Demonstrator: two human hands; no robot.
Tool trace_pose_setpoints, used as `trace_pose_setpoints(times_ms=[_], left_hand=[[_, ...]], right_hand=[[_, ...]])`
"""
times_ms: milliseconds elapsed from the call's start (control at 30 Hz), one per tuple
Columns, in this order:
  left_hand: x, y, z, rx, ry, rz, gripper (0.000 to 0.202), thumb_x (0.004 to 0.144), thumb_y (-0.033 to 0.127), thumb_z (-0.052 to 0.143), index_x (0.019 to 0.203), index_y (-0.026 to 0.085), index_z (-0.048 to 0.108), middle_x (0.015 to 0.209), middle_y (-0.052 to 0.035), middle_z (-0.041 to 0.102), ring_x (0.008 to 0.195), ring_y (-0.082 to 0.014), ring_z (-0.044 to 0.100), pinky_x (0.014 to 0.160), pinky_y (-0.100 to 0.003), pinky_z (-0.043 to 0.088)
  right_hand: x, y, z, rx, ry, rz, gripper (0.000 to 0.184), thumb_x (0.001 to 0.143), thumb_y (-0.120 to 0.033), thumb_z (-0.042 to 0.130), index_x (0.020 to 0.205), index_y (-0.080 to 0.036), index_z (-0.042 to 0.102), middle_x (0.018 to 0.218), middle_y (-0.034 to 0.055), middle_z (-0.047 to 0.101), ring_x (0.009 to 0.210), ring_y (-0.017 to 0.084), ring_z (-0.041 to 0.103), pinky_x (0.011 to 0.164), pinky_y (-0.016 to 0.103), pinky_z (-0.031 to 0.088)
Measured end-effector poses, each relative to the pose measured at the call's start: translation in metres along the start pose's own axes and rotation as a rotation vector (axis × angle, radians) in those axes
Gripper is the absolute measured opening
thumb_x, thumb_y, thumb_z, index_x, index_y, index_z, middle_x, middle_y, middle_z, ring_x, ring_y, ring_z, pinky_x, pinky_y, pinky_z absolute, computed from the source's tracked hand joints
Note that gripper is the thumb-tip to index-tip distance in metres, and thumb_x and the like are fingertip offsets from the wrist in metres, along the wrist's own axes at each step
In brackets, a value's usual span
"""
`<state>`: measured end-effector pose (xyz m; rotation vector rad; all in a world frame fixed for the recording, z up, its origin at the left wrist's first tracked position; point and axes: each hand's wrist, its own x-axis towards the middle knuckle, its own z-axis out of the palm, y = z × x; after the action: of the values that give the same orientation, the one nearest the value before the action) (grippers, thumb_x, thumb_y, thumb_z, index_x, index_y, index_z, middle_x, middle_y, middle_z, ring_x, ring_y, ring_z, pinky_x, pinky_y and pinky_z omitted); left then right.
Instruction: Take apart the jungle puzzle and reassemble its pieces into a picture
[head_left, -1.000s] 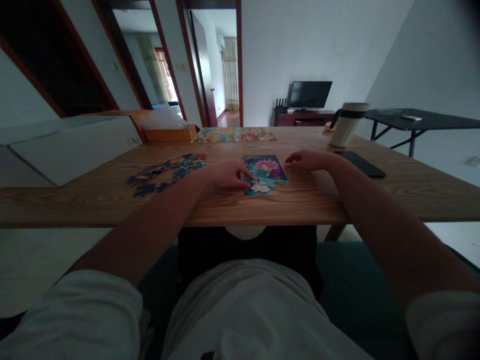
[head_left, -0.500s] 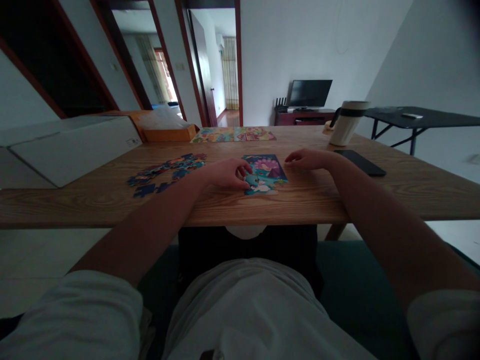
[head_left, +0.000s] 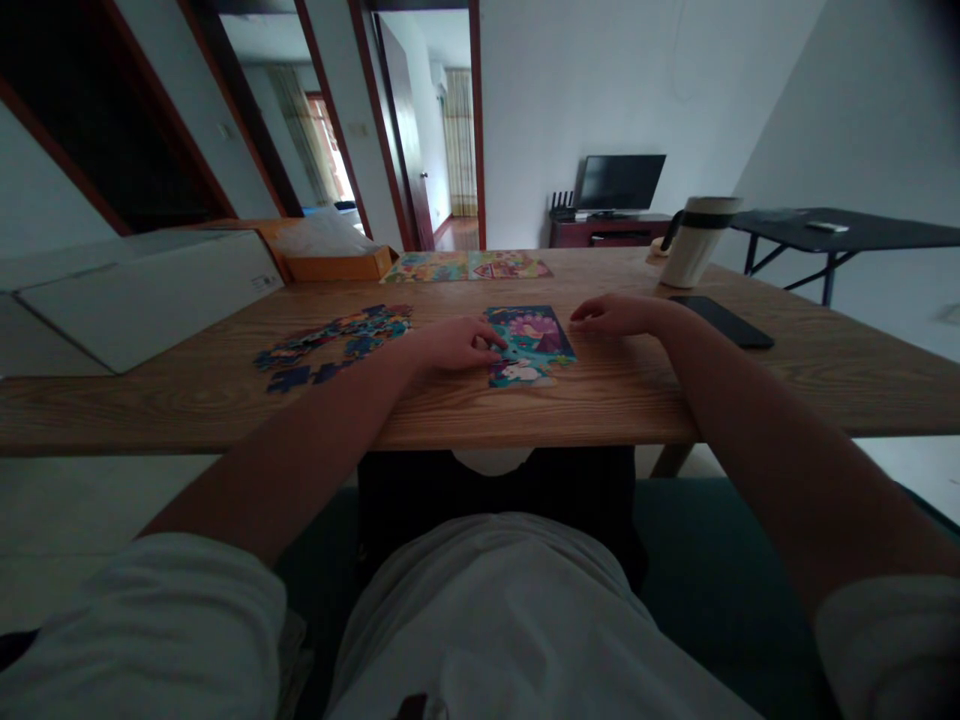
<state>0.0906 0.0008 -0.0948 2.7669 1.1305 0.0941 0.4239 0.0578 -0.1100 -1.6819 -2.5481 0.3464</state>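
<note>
A partly assembled jigsaw puzzle (head_left: 536, 340) lies flat on the wooden table in front of me, with purple, teal and white areas in its picture. My left hand (head_left: 461, 345) is at its left edge, the fingers apart and the fingertips touching the puzzle there. Just right of the puzzle, my right hand (head_left: 611, 315) rests on the table with loosely bent fingers and nothing visible in it. Loose jigsaw pieces (head_left: 352, 335) are spread in a heap to the left, partly behind my left forearm.
A black tablet-like slab (head_left: 724, 320) and a white tumbler (head_left: 697, 245) with a dark band stand right of my right hand. Picture sheets (head_left: 469, 266) lie at the table's far edge. An orange box (head_left: 341, 267) and a long white box (head_left: 142, 290) occupy the left.
A teal jigsaw piece that was raised at my left fingertips now lies flat in the puzzle's left side. My left fingers have loosened and spread. The right hand has stayed put.
</note>
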Motion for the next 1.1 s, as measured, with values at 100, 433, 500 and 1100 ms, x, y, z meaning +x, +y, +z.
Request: trace_pose_setpoints(times_ms=[100,433,500,1100], left_hand=[[-0.001,0.004,0.000,0.019,0.024,0.035,0.042,0.094,0.044,0.057,0.127,0.024,0.073,0.126,-0.0084,0.066,0.109,-0.0205,0.064,0.103,-0.030,0.043],[-0.004,0.010,-0.001,-0.008,-0.005,0.132,0.044,0.091,0.018,0.051,0.128,0.029,0.073,0.135,-0.0018,0.068,0.124,-0.0180,0.060,0.112,-0.031,0.039],[-0.003,0.010,-0.001,-0.002,-0.003,0.133,0.039,0.094,0.024,0.051,0.126,0.027,0.074,0.133,-0.0033,0.069,0.121,-0.0183,0.062,0.109,-0.030,0.041],[0.007,0.014,0.009,0.123,0.074,0.060,0.052,0.098,0.054,0.047,0.125,0.018,0.072,0.125,-0.0123,0.068,0.113,-0.0251,0.063,0.103,-0.034,0.042]], right_hand=[[0.000,0.000,0.000,0.006,-0.004,0.018,0.047,0.092,-0.051,0.058,0.130,-0.026,0.071,0.132,0.0071,0.071,0.117,0.031,0.068,0.103,0.042,0.053],[-0.002,-0.001,-0.001,0.001,0.002,-0.001,0.046,0.093,-0.052,0.058,0.129,-0.028,0.072,0.131,0.0060,0.072,0.119,0.031,0.067,0.105,0.043,0.051],[-0.002,-0.001,-0.001,0.004,-0.001,0.006,0.047,0.092,-0.053,0.058,0.130,-0.027,0.071,0.131,0.0063,0.072,0.118,0.032,0.067,0.105,0.044,0.051],[-0.001,0.001,-0.001,0.020,0.005,0.001,0.050,0.090,-0.053,0.061,0.132,-0.027,0.071,0.131,0.0076,0.071,0.119,0.034,0.066,0.107,0.047,0.050]])
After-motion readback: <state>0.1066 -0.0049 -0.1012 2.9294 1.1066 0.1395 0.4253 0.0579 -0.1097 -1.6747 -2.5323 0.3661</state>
